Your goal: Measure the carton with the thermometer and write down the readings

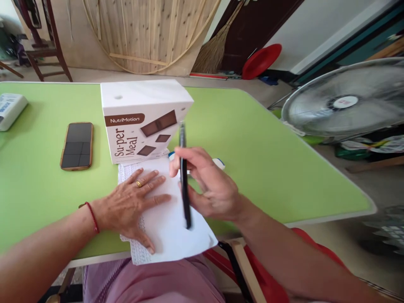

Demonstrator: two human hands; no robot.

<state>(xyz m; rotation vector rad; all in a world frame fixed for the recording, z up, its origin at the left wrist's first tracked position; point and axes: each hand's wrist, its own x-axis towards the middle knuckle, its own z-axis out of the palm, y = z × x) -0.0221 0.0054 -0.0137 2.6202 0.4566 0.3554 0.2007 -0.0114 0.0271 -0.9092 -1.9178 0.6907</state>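
Note:
My left hand (135, 206) lies flat with fingers spread on a white sheet of paper (176, 240). Rows of small marks fill the left part of the paper; the rest looks blank. Above the sheet, my right hand (211, 185) is closed around a black pen (184, 181), which is held nearly upright in view and a little blurred. A white NutriMotion box (145, 92) stands at the far edge of the paper. Partly hidden behind my right hand is a white and blue object (219, 163) whose kind I cannot make out.
A smartphone (77, 145) in a brown case lies on the green table (252, 143), left of the box. At the table's far left edge sits a white device (11, 110). A large fan (345, 102) stands beyond the right edge. A wooden chair (47, 54) is at the back left.

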